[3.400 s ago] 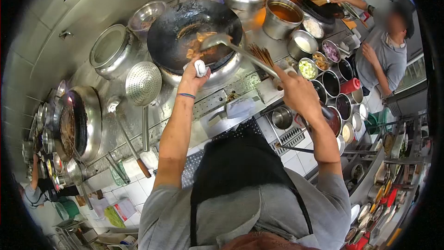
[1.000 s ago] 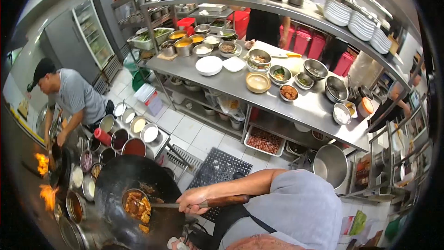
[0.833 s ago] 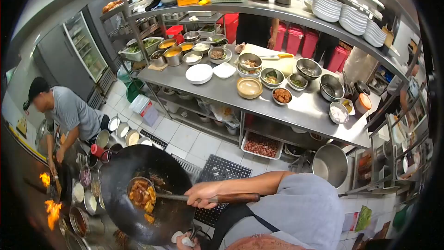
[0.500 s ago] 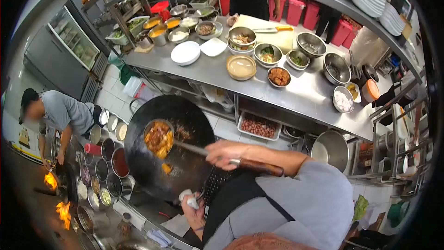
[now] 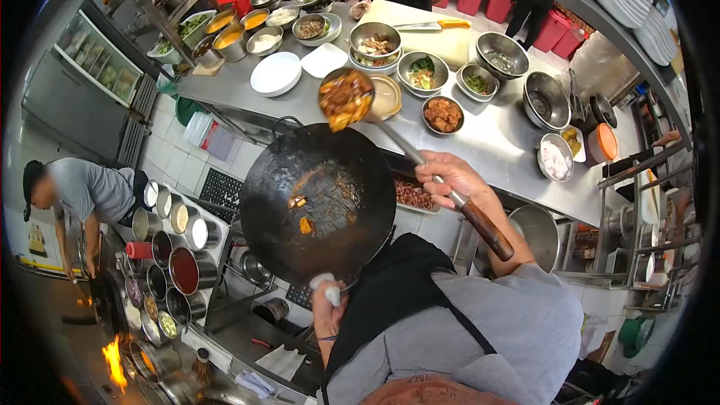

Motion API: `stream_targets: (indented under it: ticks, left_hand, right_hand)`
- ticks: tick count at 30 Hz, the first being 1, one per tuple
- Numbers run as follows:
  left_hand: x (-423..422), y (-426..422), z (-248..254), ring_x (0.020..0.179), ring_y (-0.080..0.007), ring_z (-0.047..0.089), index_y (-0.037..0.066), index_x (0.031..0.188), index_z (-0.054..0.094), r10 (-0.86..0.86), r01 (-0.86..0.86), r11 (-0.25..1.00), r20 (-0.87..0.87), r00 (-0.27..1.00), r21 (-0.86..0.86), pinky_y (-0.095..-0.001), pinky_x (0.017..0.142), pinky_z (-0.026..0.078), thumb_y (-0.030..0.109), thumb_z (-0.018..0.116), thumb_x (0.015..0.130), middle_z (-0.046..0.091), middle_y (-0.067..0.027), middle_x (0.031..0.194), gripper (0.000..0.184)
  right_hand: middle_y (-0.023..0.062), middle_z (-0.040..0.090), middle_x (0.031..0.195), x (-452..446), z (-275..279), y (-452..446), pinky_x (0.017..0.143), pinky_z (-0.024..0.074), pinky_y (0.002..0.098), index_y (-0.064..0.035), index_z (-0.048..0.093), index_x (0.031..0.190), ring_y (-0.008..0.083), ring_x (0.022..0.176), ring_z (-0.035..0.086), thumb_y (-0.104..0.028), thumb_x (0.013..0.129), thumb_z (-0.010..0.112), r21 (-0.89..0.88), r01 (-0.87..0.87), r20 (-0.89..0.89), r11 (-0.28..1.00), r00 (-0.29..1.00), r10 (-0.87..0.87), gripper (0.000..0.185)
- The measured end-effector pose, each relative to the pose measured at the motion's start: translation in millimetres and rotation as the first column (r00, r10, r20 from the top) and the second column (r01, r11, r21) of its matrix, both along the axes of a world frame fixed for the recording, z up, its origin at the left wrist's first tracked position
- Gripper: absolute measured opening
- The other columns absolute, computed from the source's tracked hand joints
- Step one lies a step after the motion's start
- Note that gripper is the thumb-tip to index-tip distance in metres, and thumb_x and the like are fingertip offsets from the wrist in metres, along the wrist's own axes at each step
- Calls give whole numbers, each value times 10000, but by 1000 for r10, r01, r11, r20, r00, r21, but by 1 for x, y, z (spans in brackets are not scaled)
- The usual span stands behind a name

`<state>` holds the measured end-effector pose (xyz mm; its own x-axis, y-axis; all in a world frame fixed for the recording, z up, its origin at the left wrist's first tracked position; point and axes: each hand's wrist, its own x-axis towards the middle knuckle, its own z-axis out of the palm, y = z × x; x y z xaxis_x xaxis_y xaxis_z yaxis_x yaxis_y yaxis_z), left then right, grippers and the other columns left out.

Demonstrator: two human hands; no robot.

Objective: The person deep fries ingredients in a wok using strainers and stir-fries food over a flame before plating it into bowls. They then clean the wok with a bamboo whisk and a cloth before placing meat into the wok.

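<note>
My right hand (image 5: 455, 177) grips the ladle (image 5: 401, 139) by its long handle, which ends in dark wood. The ladle's bowl is heaped with saucy brown and orange food (image 5: 345, 97), slightly blurred, and hangs over the counter's near edge, partly covering a tan dish (image 5: 387, 99). My left hand (image 5: 328, 316) is closed around the near handle of a large black wok (image 5: 319, 157), with a white cloth (image 5: 324, 282) between. The wok is tilted, and a few food pieces (image 5: 305, 225) and sauce remain on its inside.
Across the steel counter (image 5: 495, 150) stand bowls of ingredients, white plates (image 5: 275, 73) and a cutting board with a knife (image 5: 433, 25). Sauce pots (image 5: 184, 270) stand at left, near an open flame (image 5: 114, 362) and a co-worker (image 5: 94, 195). Another person stands behind the counter.
The filled ladle has risen out of the wok and moved right and away, over the counter. The wok has also moved right, closer to the counter, with my left hand still on it.
</note>
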<state>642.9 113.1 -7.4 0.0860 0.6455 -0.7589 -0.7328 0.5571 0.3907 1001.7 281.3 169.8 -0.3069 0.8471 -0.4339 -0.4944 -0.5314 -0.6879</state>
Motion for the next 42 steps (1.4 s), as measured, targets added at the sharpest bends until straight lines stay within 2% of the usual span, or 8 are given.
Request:
stream_targets:
  ticks: [11,14,16,23,30,34,37,42]
  left_hand:
    - [-11,-10,-10,535,-191,599,95,792,561,-89,88,993,-10,996,-78,-287,408,440,118,616,794,633,-84,704,59]
    - [-13,-13,3,512,-188,576,86,765,561,-79,78,997,-54,995,-22,-288,396,412,118,610,798,629,-89,696,68]
    - [-12,-14,12,496,-187,561,80,753,560,-50,47,998,-110,993,-31,-289,392,397,119,609,798,623,-91,688,77]
    - [-16,-22,33,469,-169,546,79,717,560,-53,63,997,-206,977,41,-284,379,380,116,619,781,601,-70,647,95]
    - [-22,-25,18,472,-159,577,91,711,599,27,-34,999,-242,970,-27,-283,382,432,140,611,821,615,-60,629,121]
    - [-35,-33,-3,485,-155,564,105,766,581,-38,59,995,-230,972,83,-294,400,437,169,596,845,602,-50,652,102]
    - [-37,-34,0,470,-157,551,76,780,570,-37,60,993,-212,977,103,-284,368,411,152,578,861,587,-56,636,112]
    - [-50,-36,0,452,-143,520,118,758,565,-110,117,992,-143,983,41,-296,362,380,139,585,849,551,-18,599,96]
  right_hand:
    - [-34,425,604,16,-133,62,306,375,264,-3,465,1348,69,404,429,-54,921,523,258,-61,575,964,812,-102,434]
    - [32,546,667,17,-187,64,415,480,320,1,477,1365,132,477,535,-79,908,538,424,-97,735,900,617,-280,469]
    - [163,665,869,13,-173,59,720,545,386,4,489,1367,265,719,651,-113,866,582,467,-164,839,869,392,-377,522]
    - [377,616,983,30,-156,70,884,465,552,64,438,1362,531,996,588,-48,828,503,492,-356,867,794,122,-483,549]
    - [335,593,1212,29,-147,67,1049,426,441,48,478,1364,469,1170,565,-39,815,543,630,-429,749,648,114,-653,559]
    - [285,648,1180,-5,-116,25,935,494,404,64,457,1389,357,1059,659,-85,900,576,701,-365,705,613,223,-674,525]
    - [84,674,831,-42,-48,-21,553,512,308,32,488,1394,157,591,610,-67,912,579,212,-340,888,916,459,-35,500]
    - [-16,529,626,-90,-106,-37,369,363,251,-34,460,1440,68,411,444,-76,931,592,135,-591,747,796,588,310,527]
